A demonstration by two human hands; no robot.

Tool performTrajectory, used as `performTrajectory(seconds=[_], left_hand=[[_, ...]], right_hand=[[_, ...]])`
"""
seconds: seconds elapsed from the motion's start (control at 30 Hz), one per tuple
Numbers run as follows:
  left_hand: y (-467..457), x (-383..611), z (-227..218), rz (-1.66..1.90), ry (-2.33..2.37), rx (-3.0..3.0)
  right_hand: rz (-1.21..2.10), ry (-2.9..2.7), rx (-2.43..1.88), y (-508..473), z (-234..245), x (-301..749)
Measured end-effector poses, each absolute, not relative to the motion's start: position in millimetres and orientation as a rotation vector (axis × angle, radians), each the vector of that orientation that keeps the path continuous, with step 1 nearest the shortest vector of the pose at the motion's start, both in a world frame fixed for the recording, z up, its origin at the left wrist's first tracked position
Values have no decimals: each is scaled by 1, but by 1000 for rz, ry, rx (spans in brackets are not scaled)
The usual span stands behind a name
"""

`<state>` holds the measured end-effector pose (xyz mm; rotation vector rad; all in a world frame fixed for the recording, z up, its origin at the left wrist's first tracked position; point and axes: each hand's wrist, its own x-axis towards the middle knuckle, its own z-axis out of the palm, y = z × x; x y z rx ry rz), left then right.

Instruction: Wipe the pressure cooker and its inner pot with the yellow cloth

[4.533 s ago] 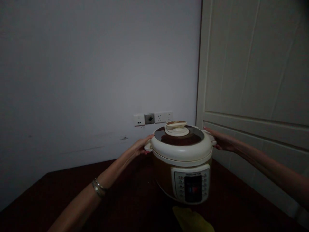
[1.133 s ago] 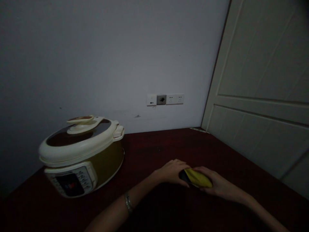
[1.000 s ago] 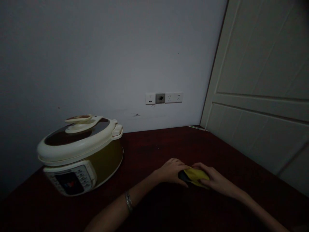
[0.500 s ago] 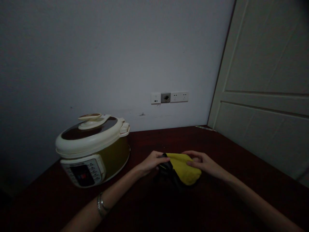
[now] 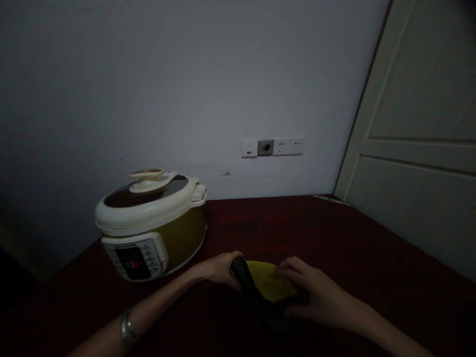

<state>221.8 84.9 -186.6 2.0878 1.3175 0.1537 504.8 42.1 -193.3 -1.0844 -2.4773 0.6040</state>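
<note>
A yellow cloth with a dark underside (image 5: 268, 286) lies on the dark red table (image 5: 334, 238) in front of me. My left hand (image 5: 215, 267) grips its left edge, where the dark side folds up. My right hand (image 5: 316, 292) rests on the cloth's right part with fingers curled over it. An electric pressure cooker (image 5: 150, 225) with a cream lid and a yellow-green body stands to the left, apart from both hands.
A grey wall with a strip of sockets (image 5: 272, 147) rises behind the table. A cream panelled door (image 5: 420, 148) closes off the right side. The table's left edge drops away near the cooker. The room is dim.
Earlier both hands held the cooker; it now stands at the left. In the last second my hands drew the yellow cloth nearer and turned up its dark side.
</note>
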Motion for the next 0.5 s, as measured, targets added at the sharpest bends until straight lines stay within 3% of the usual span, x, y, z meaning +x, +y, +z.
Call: performTrajectory(seconds=[0.2,0.33,0.5], left_hand=[[83,224,-190,110,1401,2040],[77,220,-179,309,1441,2601],[56,210,-173,-118,1057,3142]], right_hand=[[473,-2642,-1013,29,-224,494],[337,-2483,-882,51,-222,517],[445,-2605,-866,58,-218,552]])
